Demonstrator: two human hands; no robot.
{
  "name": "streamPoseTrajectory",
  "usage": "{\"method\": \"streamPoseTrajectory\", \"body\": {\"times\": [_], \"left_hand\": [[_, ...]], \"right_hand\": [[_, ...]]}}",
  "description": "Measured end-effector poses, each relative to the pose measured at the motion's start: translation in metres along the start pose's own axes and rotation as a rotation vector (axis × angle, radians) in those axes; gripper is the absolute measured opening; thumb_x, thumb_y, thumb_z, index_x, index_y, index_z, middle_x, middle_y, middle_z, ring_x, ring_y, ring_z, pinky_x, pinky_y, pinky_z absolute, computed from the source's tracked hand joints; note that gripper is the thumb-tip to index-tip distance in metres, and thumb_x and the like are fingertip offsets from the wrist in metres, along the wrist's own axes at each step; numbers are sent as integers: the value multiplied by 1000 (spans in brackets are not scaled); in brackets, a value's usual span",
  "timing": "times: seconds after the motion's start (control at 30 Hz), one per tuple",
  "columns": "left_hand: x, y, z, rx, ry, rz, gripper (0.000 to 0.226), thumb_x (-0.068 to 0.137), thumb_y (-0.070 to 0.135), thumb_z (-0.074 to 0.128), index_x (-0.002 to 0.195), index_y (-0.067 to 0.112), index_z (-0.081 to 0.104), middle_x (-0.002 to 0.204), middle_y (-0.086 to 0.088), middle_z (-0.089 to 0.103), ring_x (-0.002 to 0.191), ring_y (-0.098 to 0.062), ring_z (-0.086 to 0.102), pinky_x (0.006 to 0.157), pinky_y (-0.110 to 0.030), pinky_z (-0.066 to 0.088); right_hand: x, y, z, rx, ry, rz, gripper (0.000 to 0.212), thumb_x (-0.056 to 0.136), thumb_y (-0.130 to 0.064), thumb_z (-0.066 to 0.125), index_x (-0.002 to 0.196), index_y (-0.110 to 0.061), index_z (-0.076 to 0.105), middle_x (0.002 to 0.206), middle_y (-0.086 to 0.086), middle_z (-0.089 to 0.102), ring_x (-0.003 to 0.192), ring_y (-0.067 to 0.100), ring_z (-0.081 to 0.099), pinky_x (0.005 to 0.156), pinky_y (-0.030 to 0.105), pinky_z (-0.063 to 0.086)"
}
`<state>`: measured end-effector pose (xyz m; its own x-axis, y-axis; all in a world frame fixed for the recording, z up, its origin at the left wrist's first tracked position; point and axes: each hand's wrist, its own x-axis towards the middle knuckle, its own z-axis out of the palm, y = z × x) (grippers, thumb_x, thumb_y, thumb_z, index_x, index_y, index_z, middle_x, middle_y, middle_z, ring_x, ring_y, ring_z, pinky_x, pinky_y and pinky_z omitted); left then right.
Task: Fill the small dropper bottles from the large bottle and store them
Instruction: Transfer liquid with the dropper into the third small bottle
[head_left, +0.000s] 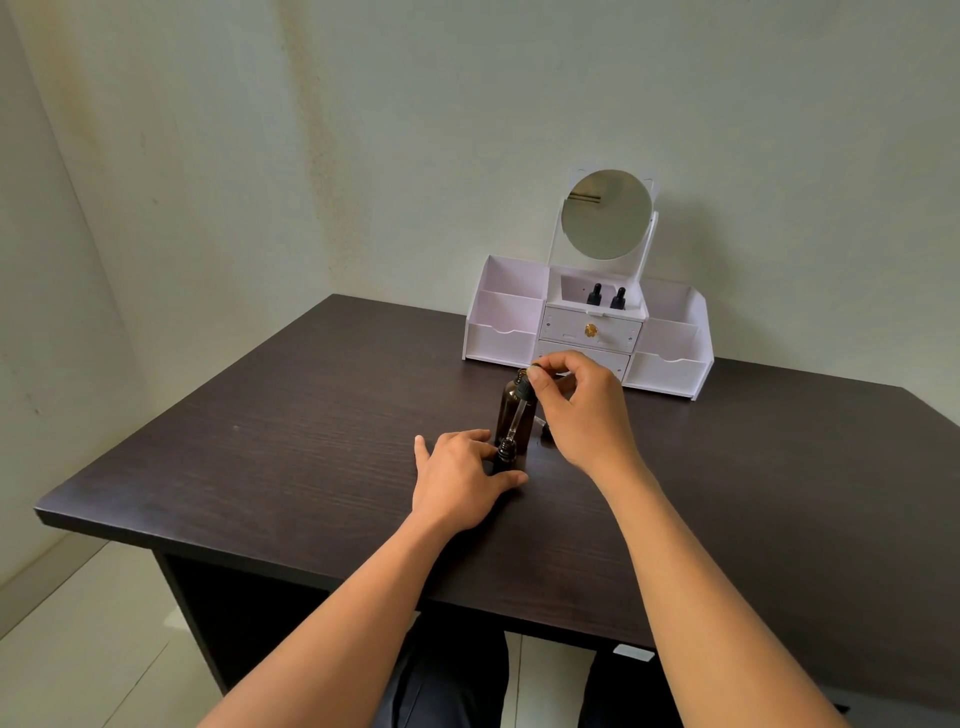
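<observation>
On the table (291, 415) the left hand (462, 470) holds a small dropper bottle (505, 457) upright; the right hand (582, 410) pinches a dropper (522, 392), its glass tip at the bottle's mouth. The large brown bottle (503, 410) stands just behind them.

A dark wood-grain worktop (260, 441) is set into a corner of pale, stained walls (363, 130) (light floor tiles (78, 623) are seen below it).

Sm bottle (505, 456) before lg bottle (506, 410); organizer (501, 338) behind, 2 droppers (595, 295) inside — centre
</observation>
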<state>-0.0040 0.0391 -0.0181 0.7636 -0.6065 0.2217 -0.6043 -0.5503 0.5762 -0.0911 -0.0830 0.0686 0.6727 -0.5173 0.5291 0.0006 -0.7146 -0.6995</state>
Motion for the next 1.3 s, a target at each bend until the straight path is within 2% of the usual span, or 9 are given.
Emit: {"method": "streamPoseTrajectory", "body": {"times": [0.2, 0.33, 0.5, 0.7, 0.87, 1.0, 1.13, 1.23, 1.3], "left_hand": [[1, -2, 2, 5, -2, 2, 52, 85, 63, 66, 121, 27, 72, 151, 10, 49, 143, -15, 35, 121, -61, 0], [1, -2, 1, -7, 2, 5, 50, 85, 62, 67, 120, 26, 73, 151, 10, 49, 143, -15, 35, 121, -61, 0], [1, -3, 2, -4, -3, 6, 50, 84, 63, 67, 120, 27, 73, 150, 10, 49, 143, -15, 36, 121, -62, 1], [1, -3, 3, -3, 7, 18, 51, 84, 64, 66, 119, 27, 73, 150, 10, 50, 143, -14, 36, 121, -62, 1], [1, -3, 3, 11, 5, 11, 51, 85, 64, 65, 118, 26, 73, 150, 10, 50, 143, -14, 37, 121, -62, 1], [0, -2, 2, 13, 3, 13, 50, 86, 63, 65, 119, 26, 73, 151, 9, 49, 144, -15, 34, 121, -62, 1], [0, -1, 2, 19, -2, 11, 50, 86, 63, 65, 120, 27, 72, 151, 9, 48, 144, -15, 33, 121, -61, 0], [1, -2, 2, 10, -1, 9, 50, 85, 64, 65, 119, 28, 73, 151, 10, 49, 143, -14, 34, 121, -60, 0], [1, -4, 2, 14, -1, 6, 51, 85, 65, 65, 117, 27, 73, 151, 11, 49, 143, -14, 34, 121, -61, 1]], "right_hand": [[1, -1, -1, -23, -8, -22, 7, 97, -25, 60, 95, -21, 66, 90, -8, 66, 76, -1, 57, 64, 8, 39], [1, -1, 0, -5, -9, -11, 12, 97, -29, 61, 102, -21, 68, 94, -10, 66, 76, 0, 58, 61, 5, 40], [2, 1, 0, -15, -2, -13, 11, 100, -25, 55, 96, -20, 65, 90, -4, 66, 81, 9, 62, 70, 20, 47], [-1, -3, -1, -26, -82, 12, 14, 92, -37, 65, 94, -24, 70, 90, -13, 66, 73, 4, 59, 66, 13, 46], [-2, -3, 3, -66, -145, -2, 11, 92, -32, 66, 95, -23, 72, 91, -11, 68, 79, 6, 61, 74, 25, 53], [-6, -6, 4, -44, -209, 2, 19, 87, -35, 71, 103, -25, 70, 91, -13, 66, 72, 4, 58, 72, 23, 53], [-6, -7, 8, -94, -186, -28, 8, 88, -26, 71, 95, -22, 70, 91, -11, 65, 80, 4, 60, 77, 27, 54], [1, -11, 2, -74, -87, -69, 5, 88, -23, 71, 86, -18, 70, 87, -11, 64, 77, 3, 59, 73, 20, 49], [4, -15, -2, -71, -79, -91, 6, 89, -24, 71, 89, -18, 71, 89, -12, 64, 76, 0, 59, 69, 13, 46]]}}
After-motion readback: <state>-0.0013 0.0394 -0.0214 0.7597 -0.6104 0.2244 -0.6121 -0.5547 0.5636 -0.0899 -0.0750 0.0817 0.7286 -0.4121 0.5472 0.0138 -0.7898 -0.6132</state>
